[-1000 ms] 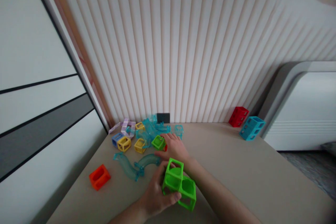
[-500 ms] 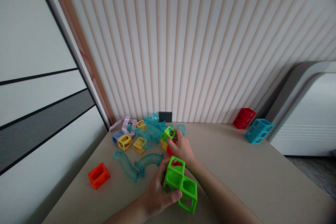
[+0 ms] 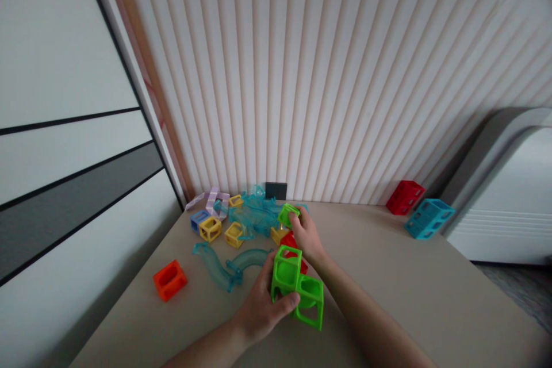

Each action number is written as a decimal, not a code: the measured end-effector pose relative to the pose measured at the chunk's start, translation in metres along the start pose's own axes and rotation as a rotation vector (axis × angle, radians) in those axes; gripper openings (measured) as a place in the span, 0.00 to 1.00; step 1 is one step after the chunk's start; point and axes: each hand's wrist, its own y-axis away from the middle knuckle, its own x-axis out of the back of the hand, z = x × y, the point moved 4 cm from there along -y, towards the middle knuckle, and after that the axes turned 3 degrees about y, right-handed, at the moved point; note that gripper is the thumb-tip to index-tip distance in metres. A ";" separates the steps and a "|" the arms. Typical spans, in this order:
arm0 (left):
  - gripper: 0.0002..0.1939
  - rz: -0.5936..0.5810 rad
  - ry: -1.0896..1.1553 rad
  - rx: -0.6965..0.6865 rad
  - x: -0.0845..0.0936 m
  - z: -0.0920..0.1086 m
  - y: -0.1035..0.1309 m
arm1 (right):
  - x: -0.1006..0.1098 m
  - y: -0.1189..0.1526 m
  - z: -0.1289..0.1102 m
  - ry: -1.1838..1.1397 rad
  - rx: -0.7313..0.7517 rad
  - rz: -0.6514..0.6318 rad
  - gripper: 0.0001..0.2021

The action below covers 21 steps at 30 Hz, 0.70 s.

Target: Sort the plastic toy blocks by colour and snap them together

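Note:
My left hand (image 3: 261,311) is closed around joined green cube blocks (image 3: 287,271), held over the near part of the table. Farther off, my right hand (image 3: 307,236) grips a single green cube block (image 3: 288,215) by its right side. Below that cube lie a yellow block (image 3: 278,234) and red blocks (image 3: 290,241), partly hidden by my hands and the green blocks. Two clear blue curved tubes (image 3: 214,267) rest on the table just left of my left hand.
A heap of clear blue track pieces (image 3: 259,213) lies near the ribbed wall. Left of it are yellow blocks (image 3: 210,229), a blue block (image 3: 199,219) and lilac pieces (image 3: 218,203). An orange block (image 3: 169,280) sits nearer. At right stand red (image 3: 405,197) and blue blocks (image 3: 429,218).
My right hand has lifted the small green cube slightly up and to the right, off the yellow and red blocks. The joined green blocks in my left hand have tilted a little. The view has shifted slightly.

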 end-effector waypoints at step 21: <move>0.37 -0.294 0.010 0.058 -0.007 -0.017 0.005 | 0.020 -0.004 -0.002 0.007 0.050 0.207 0.19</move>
